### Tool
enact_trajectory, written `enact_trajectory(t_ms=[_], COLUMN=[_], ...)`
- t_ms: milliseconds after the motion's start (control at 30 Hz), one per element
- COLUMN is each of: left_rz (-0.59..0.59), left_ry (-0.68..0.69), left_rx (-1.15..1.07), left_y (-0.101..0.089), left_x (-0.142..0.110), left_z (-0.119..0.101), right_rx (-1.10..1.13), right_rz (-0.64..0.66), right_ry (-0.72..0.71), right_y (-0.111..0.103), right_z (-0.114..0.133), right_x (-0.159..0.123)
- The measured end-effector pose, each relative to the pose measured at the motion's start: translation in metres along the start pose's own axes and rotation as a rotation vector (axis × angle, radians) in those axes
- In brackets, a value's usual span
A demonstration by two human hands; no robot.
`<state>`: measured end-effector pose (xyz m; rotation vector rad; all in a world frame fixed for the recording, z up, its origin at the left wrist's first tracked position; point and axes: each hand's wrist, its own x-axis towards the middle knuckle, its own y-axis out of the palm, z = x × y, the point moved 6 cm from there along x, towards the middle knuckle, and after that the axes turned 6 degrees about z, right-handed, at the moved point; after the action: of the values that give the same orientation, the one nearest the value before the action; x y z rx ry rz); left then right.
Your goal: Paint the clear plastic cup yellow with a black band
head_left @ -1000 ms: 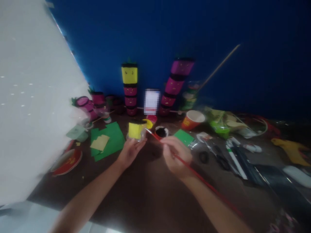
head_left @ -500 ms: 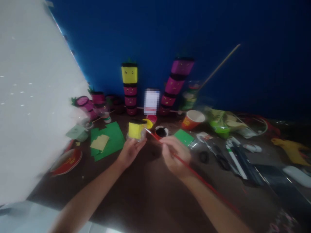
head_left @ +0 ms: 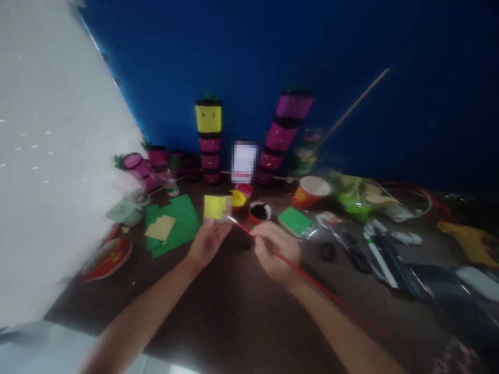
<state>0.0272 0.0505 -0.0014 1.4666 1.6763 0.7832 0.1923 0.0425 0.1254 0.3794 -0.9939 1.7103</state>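
Observation:
My left hand (head_left: 209,240) holds a small plastic cup painted yellow (head_left: 214,207), with an unpainted clear strip on its right side. My right hand (head_left: 277,250) pinches a red-handled paintbrush (head_left: 307,277). The bristles are close to the lower right of the cup; whether they touch it I cannot tell. Just beyond the hands stand a pot of black paint (head_left: 259,212), a yellow paint pot (head_left: 237,199) and a pink pot (head_left: 244,190).
Stacked painted cups (head_left: 209,117) and a leaning magenta stack (head_left: 280,137) stand by the blue wall. Green paper (head_left: 175,228) lies left, a red paper cup (head_left: 311,191) right. Scissors (head_left: 356,258), a yellow glue gun (head_left: 468,241) and a dark flat slab (head_left: 448,291) lie farther right.
The yellow cup has turned in my left hand, its dark rim no longer showing and its clear side now facing right. The brush tip has moved slightly down and left.

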Motion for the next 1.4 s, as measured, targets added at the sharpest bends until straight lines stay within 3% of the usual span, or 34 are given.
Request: enact_trajectory(t_ms=[133, 367, 500, 667, 900, 1133, 1400], left_rz=[-0.04, 0.042, 0.011, 0.011, -0.056, -0.022, -0.066], left_ry=[0.005, 0.004, 0.013, 0.032, 0.006, 0.021, 0.001], left_rx=[-0.024, 0.009, 0.002, 0.022, -0.03, -0.014, -0.032], left_y=[-0.0027, 0.0016, 0.0003, 0.0029, -0.0007, -0.0001, -0.0004], left_x=[0.0003, 0.0001, 0.0004, 0.0001, 0.0005, 0.0003, -0.0003], left_z=[0.0001, -0.0001, 0.0, -0.0008, 0.0007, -0.0003, -0.0003], right_rx=[-0.004, -0.02, 0.002, -0.007, 0.008, 0.013, 0.003], right_rz=[-0.021, -0.038, 0.023, -0.033, -0.006, 0.017, 0.018], right_ry=[-0.026, -0.025, -0.034, -0.032, -0.039, -0.027, -0.024], right_y=[-0.0026, -0.0015, 0.0012, -0.0023, -0.0012, 0.0008, 0.0004], right_z=[0.0051, 0.0047, 0.0053, 0.0065, 0.0077, 0.0073, 0.0068], right_x=[0.0003, 0.0012, -0.0003, -0.0013, -0.0006, -0.0011, -0.0007])
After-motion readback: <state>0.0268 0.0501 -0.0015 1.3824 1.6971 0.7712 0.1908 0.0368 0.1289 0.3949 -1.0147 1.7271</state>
